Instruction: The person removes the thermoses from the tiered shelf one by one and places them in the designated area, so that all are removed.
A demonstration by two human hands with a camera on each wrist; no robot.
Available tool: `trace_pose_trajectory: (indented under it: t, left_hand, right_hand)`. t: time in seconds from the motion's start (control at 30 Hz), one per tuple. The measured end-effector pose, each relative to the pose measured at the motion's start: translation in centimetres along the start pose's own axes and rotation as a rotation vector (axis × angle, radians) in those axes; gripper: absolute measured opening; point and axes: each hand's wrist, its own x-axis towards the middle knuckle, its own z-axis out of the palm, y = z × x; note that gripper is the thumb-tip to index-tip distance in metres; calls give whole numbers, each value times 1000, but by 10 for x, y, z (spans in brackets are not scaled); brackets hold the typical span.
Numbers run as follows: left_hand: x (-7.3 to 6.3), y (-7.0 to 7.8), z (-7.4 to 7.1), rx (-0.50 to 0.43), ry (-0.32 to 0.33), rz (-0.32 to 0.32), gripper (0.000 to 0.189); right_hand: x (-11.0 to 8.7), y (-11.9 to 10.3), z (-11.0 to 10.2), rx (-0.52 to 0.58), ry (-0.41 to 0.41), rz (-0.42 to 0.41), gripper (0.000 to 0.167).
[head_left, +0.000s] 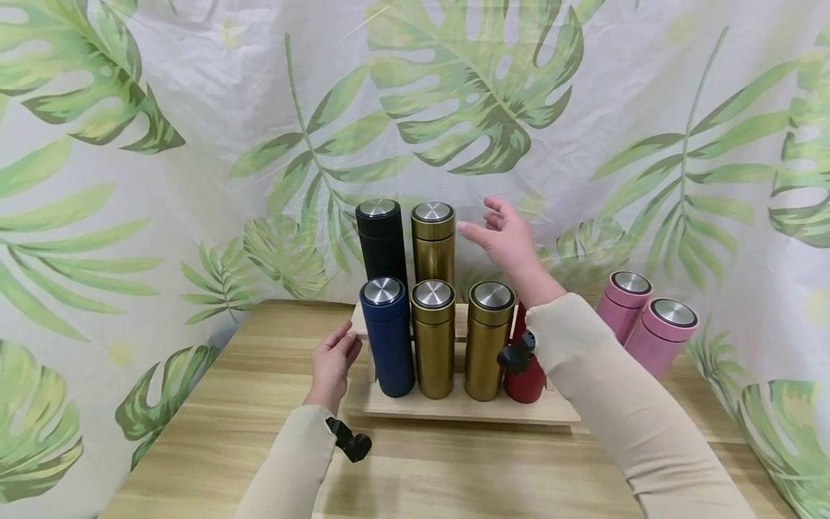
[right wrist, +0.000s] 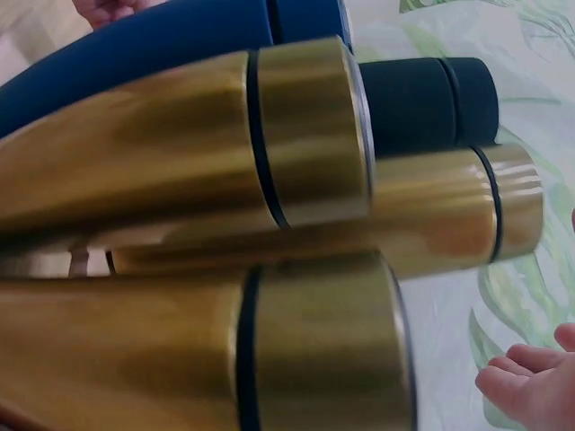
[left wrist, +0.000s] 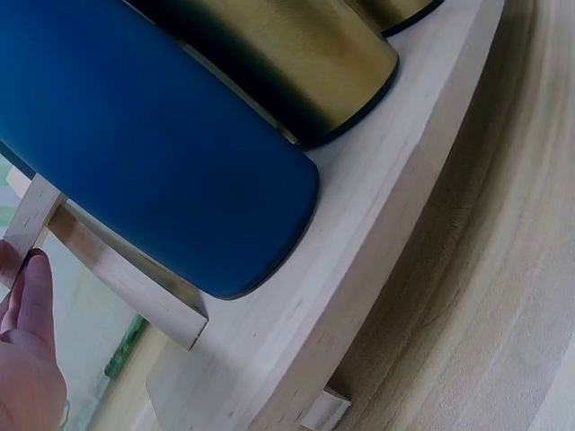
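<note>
A two-step wooden rack (head_left: 454,409) bears several flasks with silver-topped lids. On its lower step stand a blue flask (head_left: 387,346), two gold flasks (head_left: 434,353) and a red flask (head_left: 525,386), partly covered by the right sleeve. The upper step holds a black flask (head_left: 381,245) and a gold flask (head_left: 434,249). My left hand (head_left: 332,364) is at the rack's left end, fingers on both sides of the upper board (left wrist: 34,211). My right hand (head_left: 509,241) hovers right of the rear gold flask, fingers spread and holding nothing, thumb close to its lid.
Two pink flasks (head_left: 664,335) stand at the right, partly behind the right forearm. The rack sits on a wood-grain table (head_left: 285,360). Behind it hangs a white cloth (head_left: 214,187) printed with green leaves. Each wrist wears a small black camera (head_left: 350,440).
</note>
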Motion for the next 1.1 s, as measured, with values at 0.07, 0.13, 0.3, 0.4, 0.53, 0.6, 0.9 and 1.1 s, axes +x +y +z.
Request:
trace_pose_trajectory:
  t: [0.07, 0.13, 0.3, 0.4, 0.53, 0.6, 0.9, 1.1]
  left_hand:
    - [1, 1, 0, -5, 2, 2, 41]
    - [2, 2, 0, -20, 2, 7, 41]
    - [3, 4, -1, -54, -2, 16, 42]
    - [4, 5, -2, -49, -2, 16, 42]
    - [3, 6, 0, -53, 13, 17, 41]
    - [2, 5, 1, -58, 21, 19, 40]
    - [-1, 0, 4, -85, 23, 11, 41]
    - [-2, -1, 2, -86, 20, 12, 41]
  right_hand:
    - [0, 0, 5, -7, -4, 2, 69]
    - [1, -1, 11, 0, -13, 6, 70]
    - [4, -2, 23, -8, -21, 9, 74]
    - [6, -1, 29, 1, -11, 16, 76]
    - [10, 3, 36, 22, -1, 23, 80]
    - [11, 6, 38, 19, -4, 22, 81]
    - [13, 24, 44, -71, -40, -15, 78]
    - [12, 27, 48, -93, -26, -32, 66]
